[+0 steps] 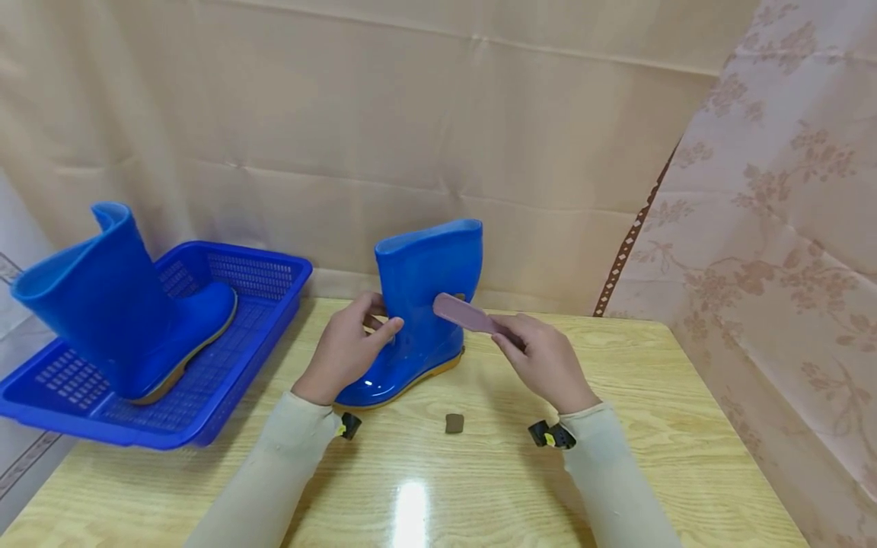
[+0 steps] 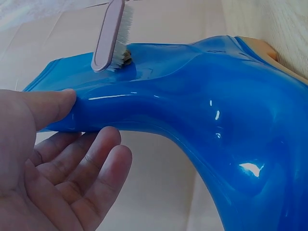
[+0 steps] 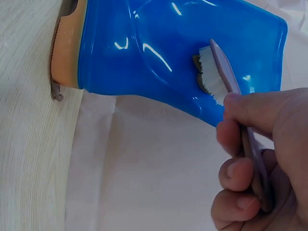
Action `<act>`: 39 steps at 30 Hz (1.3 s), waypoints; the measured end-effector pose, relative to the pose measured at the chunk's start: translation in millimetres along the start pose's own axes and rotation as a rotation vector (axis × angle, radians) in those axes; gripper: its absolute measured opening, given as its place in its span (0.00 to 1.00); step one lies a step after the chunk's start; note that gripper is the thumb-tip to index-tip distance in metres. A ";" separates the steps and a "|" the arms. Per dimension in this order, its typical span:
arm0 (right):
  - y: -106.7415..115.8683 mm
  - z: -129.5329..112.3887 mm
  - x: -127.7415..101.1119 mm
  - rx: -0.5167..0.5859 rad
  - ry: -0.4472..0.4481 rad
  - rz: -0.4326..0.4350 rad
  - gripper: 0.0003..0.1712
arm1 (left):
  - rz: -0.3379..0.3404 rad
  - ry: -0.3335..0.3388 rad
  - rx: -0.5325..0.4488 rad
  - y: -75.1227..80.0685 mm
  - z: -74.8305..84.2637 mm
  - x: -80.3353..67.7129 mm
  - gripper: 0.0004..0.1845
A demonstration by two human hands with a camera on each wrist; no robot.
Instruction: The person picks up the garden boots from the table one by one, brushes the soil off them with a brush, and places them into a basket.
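Observation:
A glossy blue rubber boot (image 1: 418,304) stands upright on the wooden table (image 1: 671,426). My left hand (image 1: 349,346) steadies the front of its shaft. In the left wrist view the thumb rests on the boot (image 2: 216,120) while the fingers (image 2: 103,163) lie loosely spread beside it. My right hand (image 1: 541,358) grips the handle of a pink brush (image 1: 466,312). The brush's white bristles (image 3: 211,77) press on the side of the shaft (image 3: 159,43), over a small brown smudge. The brush (image 2: 108,38) also shows in the left wrist view.
A second blue boot (image 1: 116,304) stands in a blue plastic basket (image 1: 267,270) at the table's left. A small brown lump (image 1: 454,423) lies on the table between my forearms. Beige cloth hangs behind and a floral curtain (image 1: 788,228) to the right.

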State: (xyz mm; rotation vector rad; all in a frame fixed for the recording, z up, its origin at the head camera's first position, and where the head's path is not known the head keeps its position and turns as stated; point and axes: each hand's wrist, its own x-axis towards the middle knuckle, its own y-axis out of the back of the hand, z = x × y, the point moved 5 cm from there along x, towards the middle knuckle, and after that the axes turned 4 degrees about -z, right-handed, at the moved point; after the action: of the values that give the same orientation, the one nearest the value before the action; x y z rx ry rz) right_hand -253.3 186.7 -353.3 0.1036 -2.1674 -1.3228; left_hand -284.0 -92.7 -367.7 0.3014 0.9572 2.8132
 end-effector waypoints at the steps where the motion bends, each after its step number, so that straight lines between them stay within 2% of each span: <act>1: -0.2 1.6 -0.1 0.002 -0.016 -0.003 0.16 | -0.002 -0.001 -0.002 -0.1 -0.2 0.2 0.24; 10: 0.5 11.8 -0.1 0.026 -0.106 -0.068 0.15 | 0.001 0.006 -0.014 -0.8 -2.6 1.4 0.23; 27: 10.5 21.0 -5.9 0.056 -0.176 -0.166 0.15 | 0.000 0.019 -0.004 -0.2 -1.1 1.2 0.24; 32: 11.0 16.5 -4.3 0.082 -0.128 -0.141 0.14 | -0.001 0.023 -0.001 -0.3 -0.1 0.6 0.24; 39: 6.6 6.0 -1.7 0.051 -0.011 -0.032 0.15 | -0.002 0.012 0.004 -0.4 0.4 0.4 0.24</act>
State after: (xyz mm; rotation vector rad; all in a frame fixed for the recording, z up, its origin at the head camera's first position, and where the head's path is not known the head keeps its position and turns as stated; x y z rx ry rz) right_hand -253.5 195.3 -350.5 0.1514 -2.2181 -1.2887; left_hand -284.2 -92.1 -367.5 0.2843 0.9657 2.8148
